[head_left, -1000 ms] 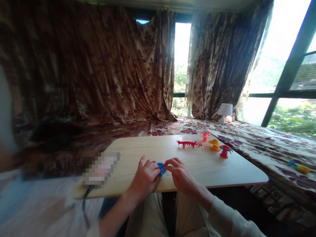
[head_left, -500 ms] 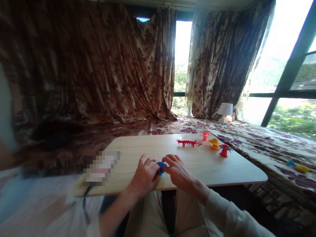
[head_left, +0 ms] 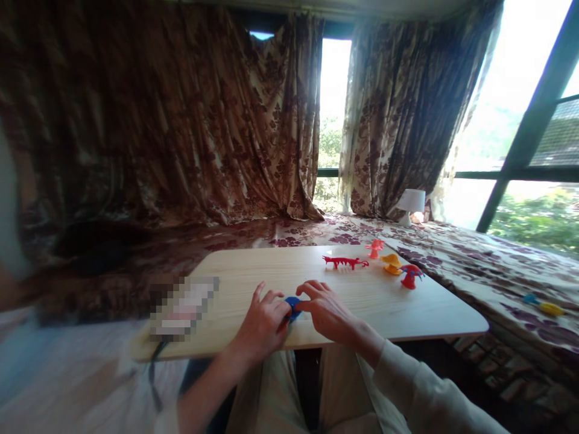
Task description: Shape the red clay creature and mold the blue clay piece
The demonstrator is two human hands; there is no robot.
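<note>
Between my hands, close to the near edge of the table, is a small blue piece (head_left: 293, 306), roughly round where it shows. My left hand (head_left: 266, 316) pinches it from the left with thumb and forefinger, the other fingers partly raised. From the right, the fingertips of my right hand (head_left: 324, 312) press on the same piece. Fingers cover much of it, so its full shape and exact kind are hidden.
On the pale wooden table (head_left: 253, 271) lie a long red toy figure (head_left: 345, 263), a light red figure (head_left: 375, 248), a yellow mushroom-like piece (head_left: 391, 263) and a red one with blue prongs (head_left: 411, 276). A blurred-out object (head_left: 185, 307) with a cable lies left.
The fingers of both hands have shifted slightly around the blue piece, which shows a rounder face now. The figures on the table have stayed in place.
</note>
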